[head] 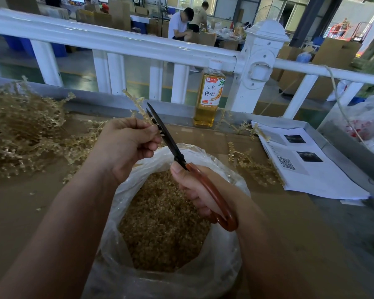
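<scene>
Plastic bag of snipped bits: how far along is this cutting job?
Done: the plastic bag is well filled with cut pieces. In hand: the left hand holds one sprig at the scissors, gripped by the right hand. Left: a big pile of uncut sprigs.

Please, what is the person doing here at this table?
A person is snipping a tan, knobbly strip with scissors. The left hand pinches the strip, the right hand grips the red-brown handles, and the blades meet the strip beside the left fingers. Below stands an open clear bag, well filled with small tan pieces. A pile of more strips lies on the left.
</scene>
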Motion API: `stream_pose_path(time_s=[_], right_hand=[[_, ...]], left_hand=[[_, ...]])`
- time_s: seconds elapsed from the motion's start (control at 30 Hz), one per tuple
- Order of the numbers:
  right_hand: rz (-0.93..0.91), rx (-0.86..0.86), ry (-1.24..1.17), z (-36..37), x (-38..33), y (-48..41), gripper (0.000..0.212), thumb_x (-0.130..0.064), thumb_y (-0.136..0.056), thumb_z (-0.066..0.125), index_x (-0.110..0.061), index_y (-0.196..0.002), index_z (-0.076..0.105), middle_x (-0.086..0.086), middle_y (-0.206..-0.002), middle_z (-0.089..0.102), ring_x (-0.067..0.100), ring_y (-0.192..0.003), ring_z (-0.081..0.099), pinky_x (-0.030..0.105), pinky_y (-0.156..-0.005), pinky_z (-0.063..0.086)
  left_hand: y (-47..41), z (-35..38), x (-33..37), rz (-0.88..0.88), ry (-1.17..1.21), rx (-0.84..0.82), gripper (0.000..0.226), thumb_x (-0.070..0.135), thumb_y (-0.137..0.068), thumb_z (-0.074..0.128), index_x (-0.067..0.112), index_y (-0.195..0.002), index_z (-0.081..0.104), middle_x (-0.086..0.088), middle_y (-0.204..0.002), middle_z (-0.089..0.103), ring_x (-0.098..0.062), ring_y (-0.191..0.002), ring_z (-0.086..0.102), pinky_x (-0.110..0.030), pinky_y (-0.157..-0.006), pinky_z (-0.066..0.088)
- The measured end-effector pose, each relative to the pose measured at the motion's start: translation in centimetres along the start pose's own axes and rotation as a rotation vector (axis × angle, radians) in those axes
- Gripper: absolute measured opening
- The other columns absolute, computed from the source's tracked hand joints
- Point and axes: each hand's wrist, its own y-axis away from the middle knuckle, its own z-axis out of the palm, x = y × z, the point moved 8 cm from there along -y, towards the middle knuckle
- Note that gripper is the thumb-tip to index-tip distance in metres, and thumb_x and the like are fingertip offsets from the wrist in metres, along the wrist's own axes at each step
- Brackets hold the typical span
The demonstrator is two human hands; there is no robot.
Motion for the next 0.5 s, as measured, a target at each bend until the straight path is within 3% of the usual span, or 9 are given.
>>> stream_pose_path(time_s=[0.1, 0.2, 0.3, 0.5], right_hand=[[-0.067, 0.176, 0.306, -1.43, -0.42, -0.25, 0.03, -0.05, -0.093, 0.034, -0.03, -0.072, 0.043, -0.007, -0.047, 0.048, -0.004, -0.031, 0.043, 0.006, -0.036, 0.032], [-0.054, 0.145, 0.437, -1.34, -0.29, -0.12, 0.031, -0.06, -0.087, 0.033, -0.034, -0.074, 0.043, -0.007, -0.055, 0.046, 0.001, -0.034, 0.042, 0.016, -0.041, 0.037], [-0.035, 0.113, 0.447, -1.47, 0.13, -0.24, 0.036, -0.071, -0.075, 0.032, -0.036, -0.076, 0.042, -0.004, -0.059, 0.043, 0.005, -0.041, 0.039, 0.022, -0.044, 0.037], [-0.039, 0.094, 0.499, -1.25, 0.22, -0.39, 0.044, -0.077, -0.059, 0.032, -0.036, -0.072, 0.039, -0.005, -0.056, 0.042, 0.0, -0.032, 0.038, 0.017, -0.039, 0.037]], left_hand=[[0.02, -0.02, 0.1, 0.017, 0.012, 0.012, 0.022, -0.004, -0.086, 0.054, 0.006, -0.067, 0.051, 0.0, -0.046, 0.059, -0.007, -0.039, 0.052, -0.015, -0.04, 0.042], [0.02, -0.15, 0.31, 0.043, 0.02, 0.032, 0.026, -0.003, -0.087, 0.053, 0.008, -0.064, 0.051, 0.0, -0.046, 0.06, -0.007, -0.039, 0.052, -0.015, -0.04, 0.042], [-0.02, -0.31, 0.51, 0.067, 0.016, 0.055, 0.026, -0.003, -0.089, 0.051, 0.008, -0.066, 0.05, 0.002, -0.046, 0.06, -0.007, -0.04, 0.052, -0.015, -0.041, 0.042], [-0.11, -0.83, 0.63, 0.065, 0.053, 0.107, 0.027, -0.004, -0.09, 0.049, 0.011, -0.066, 0.047, 0.002, -0.046, 0.06, -0.008, -0.04, 0.053, -0.015, -0.041, 0.042]])
